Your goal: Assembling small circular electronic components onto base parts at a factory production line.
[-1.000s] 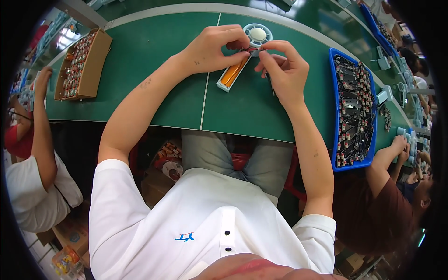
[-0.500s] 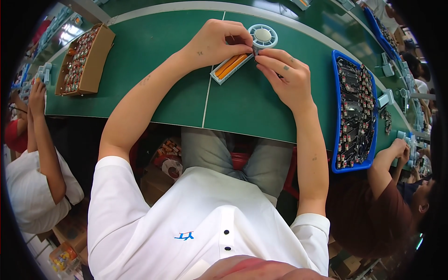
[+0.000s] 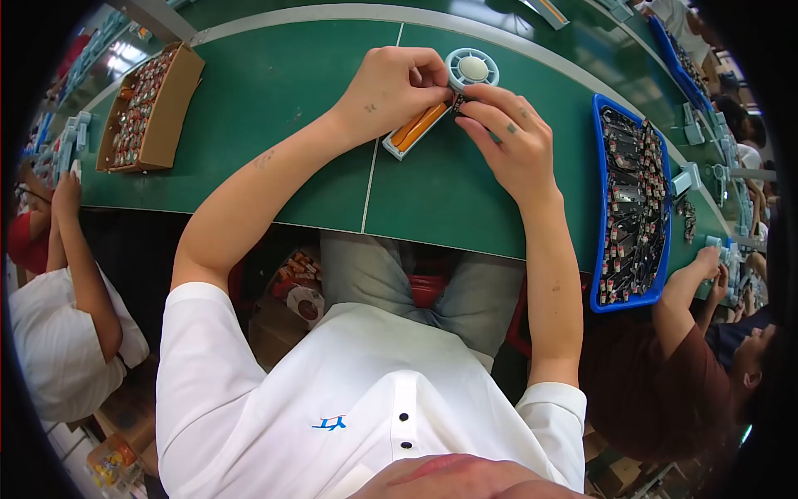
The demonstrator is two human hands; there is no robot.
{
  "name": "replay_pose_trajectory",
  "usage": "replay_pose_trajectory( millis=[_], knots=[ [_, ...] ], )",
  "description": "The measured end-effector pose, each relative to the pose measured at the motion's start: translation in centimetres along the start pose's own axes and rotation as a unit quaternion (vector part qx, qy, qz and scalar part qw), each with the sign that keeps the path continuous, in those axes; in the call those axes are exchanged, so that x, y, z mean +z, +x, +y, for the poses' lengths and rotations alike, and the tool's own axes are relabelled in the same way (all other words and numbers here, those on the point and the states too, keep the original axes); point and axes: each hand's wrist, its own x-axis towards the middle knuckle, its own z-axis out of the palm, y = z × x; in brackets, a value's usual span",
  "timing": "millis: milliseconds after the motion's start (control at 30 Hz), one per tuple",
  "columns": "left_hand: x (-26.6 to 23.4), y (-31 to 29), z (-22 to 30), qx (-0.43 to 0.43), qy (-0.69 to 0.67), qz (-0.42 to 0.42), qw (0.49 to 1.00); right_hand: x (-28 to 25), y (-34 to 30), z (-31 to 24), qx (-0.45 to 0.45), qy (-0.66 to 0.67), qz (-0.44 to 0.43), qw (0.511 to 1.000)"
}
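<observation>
A pale blue handheld fan (image 3: 474, 68) lies on the green table, its round caged head away from me. Its handle shell (image 3: 394, 150) points toward me, uncovered, with long orange cells (image 3: 420, 125) inside. My left hand (image 3: 397, 85) is closed in a pinch at the neck, on the fan's left side. From the right, my right hand (image 3: 511, 137) pinches at a small dark part (image 3: 458, 101), resembling a circuit board, where the handle meets the head. The fingertips partly cover this part and the neck.
On the right, a blue tray (image 3: 596, 208) holds many black parts with small pale and red pieces. A cardboard box (image 3: 172, 116) of round metallic parts stands at the left. Co-workers' arms (image 3: 83, 266) (image 3: 686, 287) are at both sides. A pale seam (image 3: 371, 179) crosses the table.
The fan has shifted slightly toward me and to the right. My left hand has moved slightly nearer and to the right, while both hands stay closed at the fan's neck.
</observation>
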Motion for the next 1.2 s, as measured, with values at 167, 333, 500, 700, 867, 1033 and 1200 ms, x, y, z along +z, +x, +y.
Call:
replay_pose_trajectory(
  millis=[167, 333, 500, 700, 867, 1033, 1200],
  knots=[
    [-1.2, 0.3, -1.4, 0.235, 0.068, -0.013, 0.969, 0.1, 0.0, 0.0, 0.029, 0.039, 0.017, 0.999],
    [-1.7, 0.7, -2.4, 0.275, 0.057, -0.019, 0.959, -0.6, 0.3, -0.4, 0.026, 0.031, -0.012, 0.999],
    [-2.3, 1.4, -2.5, 0.338, 0.118, -0.042, 0.933, -0.7, 0.3, -0.2, 0.021, 0.039, -0.016, 0.999],
    [-2.7, 0.9, -1.9, 0.326, 0.146, -0.071, 0.931, -0.9, 0.4, -1.1, 0.057, 0.063, -0.006, 0.996],
    [-3.0, 0.9, -1.9, 0.316, 0.171, -0.091, 0.929, -1.0, 0.4, -1.2, 0.076, 0.084, -0.014, 0.993],
    [-3.1, 0.8, -1.8, 0.284, 0.242, -0.120, 0.920, -0.9, 0.6, -0.9, 0.071, 0.080, -0.016, 0.994],
    [-3.5, 0.8, -1.3, 0.262, 0.271, -0.146, 0.914, -1.0, 0.5, -0.5, 0.065, 0.060, -0.018, 0.996]
  ],
)
